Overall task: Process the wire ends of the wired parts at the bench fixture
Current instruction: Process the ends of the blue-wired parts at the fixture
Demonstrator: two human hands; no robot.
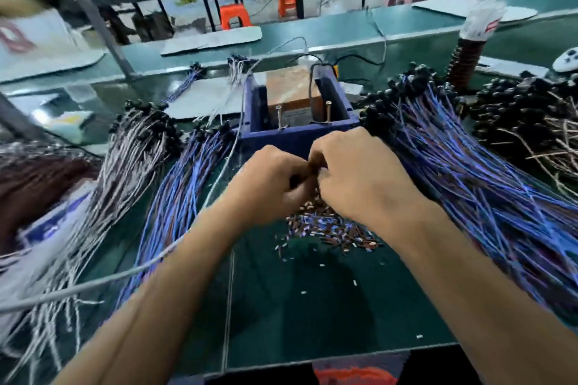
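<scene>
At frame centre I pinch wire ends between left hand point(269, 184) and right hand point(353, 172), just below the fixture point(297, 134).

Green bench point(312, 306) w/ blue fixture point(297, 131) at centre.
Lying on it: blue-wire bundles rt point(469, 191) & lt point(178, 191), white-wire bundle point(125, 166) far lt, pile of cut insulation bits point(331, 228) just in front of fixture, grey cable point(93, 283) trailing across lt side.
</scene>
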